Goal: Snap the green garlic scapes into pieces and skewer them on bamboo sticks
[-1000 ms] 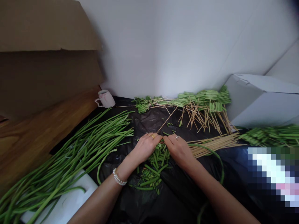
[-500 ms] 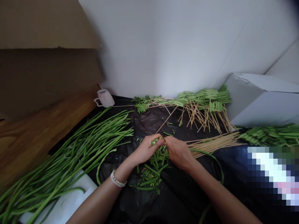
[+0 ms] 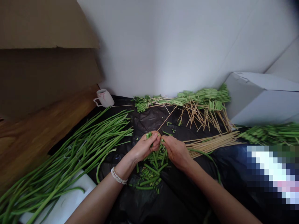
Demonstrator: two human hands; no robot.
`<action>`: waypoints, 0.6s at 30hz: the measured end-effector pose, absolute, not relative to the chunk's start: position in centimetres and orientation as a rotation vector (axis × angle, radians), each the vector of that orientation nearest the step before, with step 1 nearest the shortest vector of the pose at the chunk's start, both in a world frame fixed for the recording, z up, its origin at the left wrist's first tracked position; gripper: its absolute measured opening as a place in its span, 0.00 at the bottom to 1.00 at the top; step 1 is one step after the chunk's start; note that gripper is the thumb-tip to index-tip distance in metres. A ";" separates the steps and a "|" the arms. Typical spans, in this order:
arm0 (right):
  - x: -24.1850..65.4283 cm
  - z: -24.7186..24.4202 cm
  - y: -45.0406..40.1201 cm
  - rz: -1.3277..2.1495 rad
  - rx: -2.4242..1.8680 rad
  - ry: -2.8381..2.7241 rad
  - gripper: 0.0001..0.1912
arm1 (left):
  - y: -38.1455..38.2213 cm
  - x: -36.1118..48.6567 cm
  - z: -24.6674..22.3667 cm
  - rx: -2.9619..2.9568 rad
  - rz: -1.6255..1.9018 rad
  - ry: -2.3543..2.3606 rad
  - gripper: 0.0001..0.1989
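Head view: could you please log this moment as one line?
left hand: holds green pieces | right hand: pinches green stalk | mug: far left

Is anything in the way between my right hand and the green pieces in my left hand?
Yes, your left hand itself: its thumb and fingers partly cover the green pieces on the side facing your right hand. Nothing else visible stands between.

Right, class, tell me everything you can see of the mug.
The mug is whitish with reddish-pink marks, and looks ceramic. It stands open end up, its single handle towards the picture's left. It is near the wall, by the black sheet's far left corner. A thin stick ends beside its base; whether they touch is unclear, as is anything inside.
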State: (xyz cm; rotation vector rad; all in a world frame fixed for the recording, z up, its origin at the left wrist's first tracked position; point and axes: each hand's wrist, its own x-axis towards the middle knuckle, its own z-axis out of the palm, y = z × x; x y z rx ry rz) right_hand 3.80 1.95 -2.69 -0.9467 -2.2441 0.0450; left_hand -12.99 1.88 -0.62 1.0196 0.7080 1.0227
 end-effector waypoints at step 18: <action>5.0 -2.6 3.5 -0.285 -1.191 -2.389 0.10 | 3.2 -14.5 -0.8 1.604 1.293 1.419 0.13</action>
